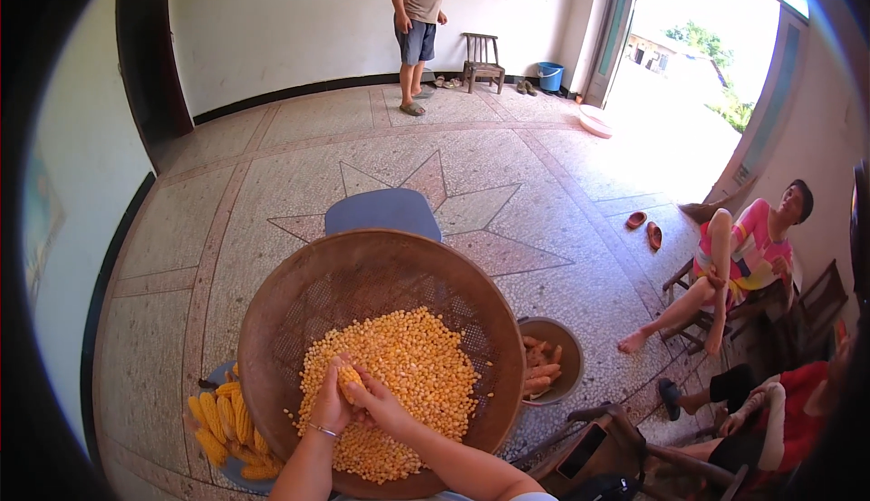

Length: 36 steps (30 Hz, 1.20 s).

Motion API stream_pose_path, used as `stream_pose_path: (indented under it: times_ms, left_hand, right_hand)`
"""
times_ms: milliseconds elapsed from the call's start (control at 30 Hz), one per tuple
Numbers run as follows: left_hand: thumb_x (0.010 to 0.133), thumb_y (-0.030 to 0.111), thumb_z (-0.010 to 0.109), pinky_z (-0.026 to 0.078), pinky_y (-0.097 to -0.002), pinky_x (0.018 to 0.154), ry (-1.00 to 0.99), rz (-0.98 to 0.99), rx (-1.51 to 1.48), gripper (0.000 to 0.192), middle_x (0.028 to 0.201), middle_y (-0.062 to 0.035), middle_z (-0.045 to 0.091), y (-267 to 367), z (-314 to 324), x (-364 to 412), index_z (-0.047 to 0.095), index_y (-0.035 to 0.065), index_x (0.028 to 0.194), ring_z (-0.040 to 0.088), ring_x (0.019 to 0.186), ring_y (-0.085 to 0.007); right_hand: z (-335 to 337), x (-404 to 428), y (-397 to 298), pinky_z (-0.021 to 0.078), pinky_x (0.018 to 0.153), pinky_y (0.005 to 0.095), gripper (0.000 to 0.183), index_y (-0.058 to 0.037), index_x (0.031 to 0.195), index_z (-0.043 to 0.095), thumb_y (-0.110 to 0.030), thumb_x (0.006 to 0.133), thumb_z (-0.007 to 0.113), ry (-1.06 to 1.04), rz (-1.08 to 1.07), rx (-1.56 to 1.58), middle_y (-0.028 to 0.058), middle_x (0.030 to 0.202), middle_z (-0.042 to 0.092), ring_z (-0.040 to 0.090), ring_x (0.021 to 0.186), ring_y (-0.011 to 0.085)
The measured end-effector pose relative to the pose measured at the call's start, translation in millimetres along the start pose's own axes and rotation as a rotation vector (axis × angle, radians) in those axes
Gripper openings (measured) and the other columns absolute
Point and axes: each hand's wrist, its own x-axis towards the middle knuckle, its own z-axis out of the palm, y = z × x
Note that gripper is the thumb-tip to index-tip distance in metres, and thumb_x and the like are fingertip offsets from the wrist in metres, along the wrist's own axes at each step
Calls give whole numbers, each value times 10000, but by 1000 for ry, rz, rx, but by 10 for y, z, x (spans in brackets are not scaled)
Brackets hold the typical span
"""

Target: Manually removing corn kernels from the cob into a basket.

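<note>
Both of my hands grip one ear of corn (350, 380), held over a wide, round woven basket (285, 317). My left hand (329, 399), with a bangle at the wrist, wraps the ear from the left. From the right, my right hand (380, 406) presses its fingers against the cob. Beneath them a broad heap of loose yellow corn kernels (414, 351) covers much of the basket's perforated bottom. A few kernels lie apart near the heap's edges. Fingers hide part of the ear.
Whole corn ears (228, 419) fill a blue container at left. Bare cobs (540, 372) lie in a bucket (574, 345) at right. A blue stool (384, 210) shows beyond the basket. A phone (582, 450) rests on a wooden chair (622, 433). Two people sit at right; another stands by the far wall.
</note>
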Motion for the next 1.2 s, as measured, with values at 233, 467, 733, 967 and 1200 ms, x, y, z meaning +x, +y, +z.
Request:
stream_pose_path:
  times_ms: [233, 467, 733, 967, 1200]
  left_hand:
    - [937, 306, 477, 507, -325, 639, -177, -77, 359, 370, 1076, -65, 526, 100, 73, -83, 450, 76, 1227, 576, 817, -168]
    - [932, 216, 497, 516, -367, 760, -103, 37, 113, 303, 1106, -65, 525, 38, 83, -115, 460, 86, 1203, 543, 985, -191]
    - [940, 242, 490, 519, -371, 758, -16, 83, 199, 323, 1063, -56, 558, 178, -125, -158, 416, 128, 1233, 575, 910, -179]
    - [938, 301, 489, 492, -351, 719, -83, 37, 165, 336, 1083, -45, 549, 208, -47, -271, 398, 155, 1227, 565, 892, -185]
    - [981, 369, 333, 452, -307, 718, -319, -175, 251, 405, 1043, -59, 563, 146, 47, -96, 372, 161, 1326, 558, 843, -172]
  right_hand:
    - [-58, -1, -35, 386, 436, 212, 387, -51, 1002, 523, -422, 948, 428, 245, -180, -52, 14, 666, 500, 491, 518, 85]
    - [-111, 135, 97, 405, 484, 247, 285, -27, 901, 567, -293, 949, 475, 297, -416, -250, 3, 683, 506, 481, 545, 100]
    - [-94, 1, -43, 473, 616, 304, 161, -8, 957, 588, -150, 886, 559, 383, -525, -589, 123, 931, 617, 598, 759, 189]
    - [-31, 69, 16, 460, 827, 326, 398, -25, 1253, 459, -194, 903, 544, 355, -811, -541, 150, 1375, 367, 537, 1092, 266]
    - [-268, 16, -243, 483, 590, 295, 510, -46, 1302, 386, -428, 967, 344, 11, -120, 94, 104, 1181, 511, 542, 717, 139]
